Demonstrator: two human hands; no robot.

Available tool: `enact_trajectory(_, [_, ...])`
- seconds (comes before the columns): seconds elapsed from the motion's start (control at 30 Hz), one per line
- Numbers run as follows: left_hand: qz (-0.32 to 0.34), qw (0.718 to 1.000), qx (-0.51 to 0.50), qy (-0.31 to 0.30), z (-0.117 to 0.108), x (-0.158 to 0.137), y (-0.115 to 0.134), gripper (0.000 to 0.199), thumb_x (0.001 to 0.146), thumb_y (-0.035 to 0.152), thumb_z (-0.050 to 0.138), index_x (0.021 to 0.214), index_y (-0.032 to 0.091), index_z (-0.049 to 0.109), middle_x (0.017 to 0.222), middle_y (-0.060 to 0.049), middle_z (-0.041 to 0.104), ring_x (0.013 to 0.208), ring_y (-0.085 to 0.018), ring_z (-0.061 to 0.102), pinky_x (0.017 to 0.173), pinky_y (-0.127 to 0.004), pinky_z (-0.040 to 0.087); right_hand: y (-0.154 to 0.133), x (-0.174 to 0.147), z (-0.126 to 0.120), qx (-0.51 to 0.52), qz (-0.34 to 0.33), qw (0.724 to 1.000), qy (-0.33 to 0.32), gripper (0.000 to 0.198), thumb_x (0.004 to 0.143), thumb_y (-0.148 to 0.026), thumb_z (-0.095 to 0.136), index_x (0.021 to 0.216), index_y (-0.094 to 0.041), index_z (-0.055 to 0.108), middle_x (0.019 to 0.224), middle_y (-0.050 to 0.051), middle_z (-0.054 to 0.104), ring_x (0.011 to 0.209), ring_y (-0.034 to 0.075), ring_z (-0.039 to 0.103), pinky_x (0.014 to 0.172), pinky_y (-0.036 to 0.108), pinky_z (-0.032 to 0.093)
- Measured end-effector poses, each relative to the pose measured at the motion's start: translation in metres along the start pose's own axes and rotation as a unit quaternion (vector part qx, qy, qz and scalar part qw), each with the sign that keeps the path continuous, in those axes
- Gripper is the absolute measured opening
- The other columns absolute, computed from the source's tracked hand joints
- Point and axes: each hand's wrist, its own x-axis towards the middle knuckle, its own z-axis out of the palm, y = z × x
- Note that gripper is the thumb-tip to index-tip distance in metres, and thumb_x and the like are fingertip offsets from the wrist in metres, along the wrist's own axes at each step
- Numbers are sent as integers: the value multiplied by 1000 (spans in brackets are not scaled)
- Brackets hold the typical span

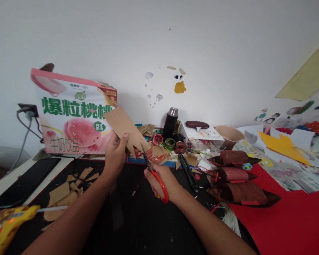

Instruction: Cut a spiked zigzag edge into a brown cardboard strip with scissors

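Observation:
A flat brown piece of cardboard is raised above the black work surface, pinched between the thumb and fingers of my left hand. My right hand grips a pair of scissors with orange-red handles. Their blades point up and left, at the lower right end of the cardboard. From this angle I cannot tell whether the blades are cutting into it. Cardboard scraps lie left of my left forearm. A dark utility knife rests to the right of the scissors.
A large pink-and-white carton stands at the back left, behind a black phone. At the lower left lies a yellow glue gun. Several brown model boats sit by red paper. A black thermos stands near the wall.

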Motion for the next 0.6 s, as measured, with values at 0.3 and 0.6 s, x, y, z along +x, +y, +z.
enact_trajectory(0.3, [-12, 1000, 5, 0, 2, -1, -3, 34, 87, 50, 74, 93, 18, 63, 70, 0, 68, 49, -13, 59, 43, -22, 46, -2, -1, -5, 28, -19, 999, -18, 36, 104, -56, 56, 94, -22, 61, 62, -2, 64, 52, 16, 67, 49, 23, 51])
enact_trajectory(0.6, [-22, 1000, -13, -8, 1, 1, -6, 35, 88, 51, 72, 99, 20, 63, 70, 1, 68, 48, -14, 60, 41, -22, 44, -9, -1, -8, 83, -15, 995, -46, 41, 96, -59, 68, 101, -19, 63, 74, 1, 68, 60, 15, 68, 55, 24, 54])
